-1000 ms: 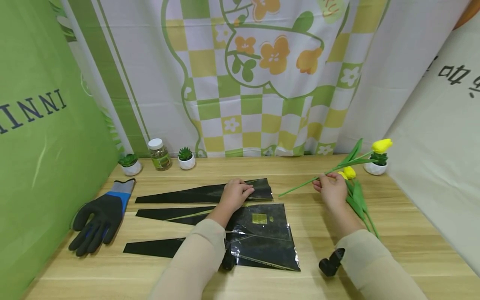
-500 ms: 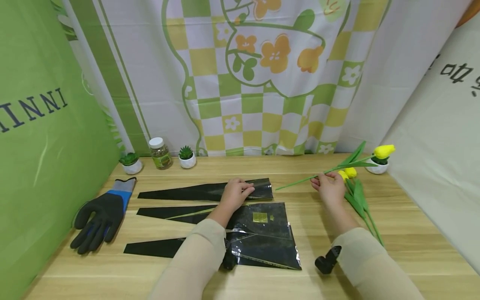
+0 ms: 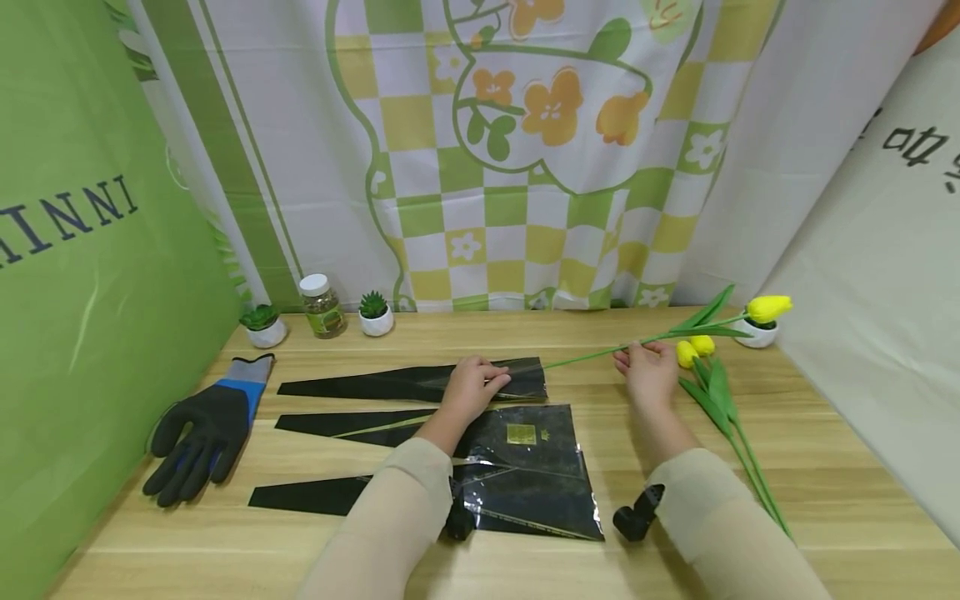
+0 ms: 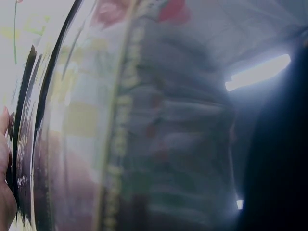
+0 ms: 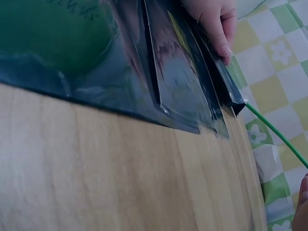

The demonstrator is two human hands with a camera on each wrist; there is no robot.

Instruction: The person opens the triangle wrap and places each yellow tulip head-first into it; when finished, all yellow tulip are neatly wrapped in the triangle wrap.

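Observation:
My left hand grips the farthest black flower sleeve near its wide right end, thumb and fingers on the film. In my right hand, a yellow artificial tulip is pinched by its green stem, bloom pointing right. The stem's thin end reaches into the mouth of that sleeve; in the right wrist view the stem enters at the raised opening. Two more black sleeves lie nearer, partly under my left forearm. Dark, glossy sleeve film fills most of the left wrist view.
More yellow tulips lie right of my right hand. A black, grey and blue work glove rests at the left. Along the back stand small potted succulents and a white-lidded jar. A patterned curtain hangs behind the table.
My right hand has moved left with the tulip, and the stem's end has passed from outside the sleeve into its mouth. The left hand has stayed on the sleeve.

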